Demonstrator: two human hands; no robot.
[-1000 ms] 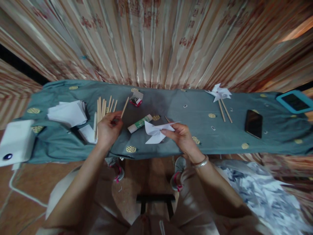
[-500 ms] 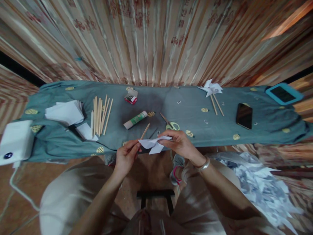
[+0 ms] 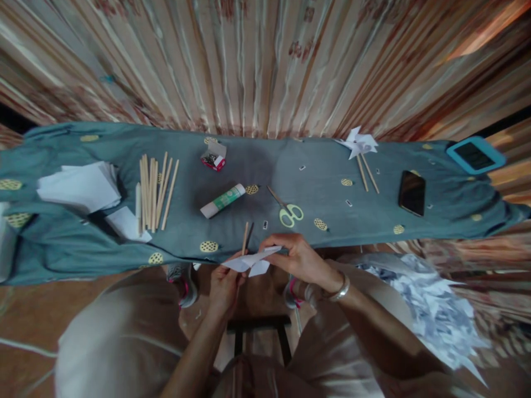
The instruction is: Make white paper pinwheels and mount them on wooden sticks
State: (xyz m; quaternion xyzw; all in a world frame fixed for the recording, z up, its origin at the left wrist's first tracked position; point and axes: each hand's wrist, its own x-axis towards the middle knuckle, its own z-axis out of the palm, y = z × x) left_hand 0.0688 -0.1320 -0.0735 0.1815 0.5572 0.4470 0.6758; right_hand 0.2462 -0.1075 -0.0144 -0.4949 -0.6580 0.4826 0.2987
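Observation:
A white folded-paper pinwheel (image 3: 249, 261) is held between my two hands at the near edge of the cloth. My left hand (image 3: 226, 282) grips a thin wooden stick (image 3: 245, 237), whose upper end rises behind the paper. Fingers of my right hand (image 3: 296, 257) pinch the pinwheel's right side. Just beyond lie green-handled scissors (image 3: 290, 214) and a glue stick (image 3: 224, 200). An open red box of small pins (image 3: 214, 156) sits farther back.
On the left are stacked white paper (image 3: 81, 187) and several wooden sticks (image 3: 153, 193). Finished pinwheels (image 3: 359, 145), a black phone (image 3: 412, 193) and a blue-framed device (image 3: 476, 155) lie right. A paper-scrap heap (image 3: 435, 309) is at lower right.
The view has shifted a little. Both hands, with the pinwheel, have come slightly nearer to my body, and the stick now stands more upright.

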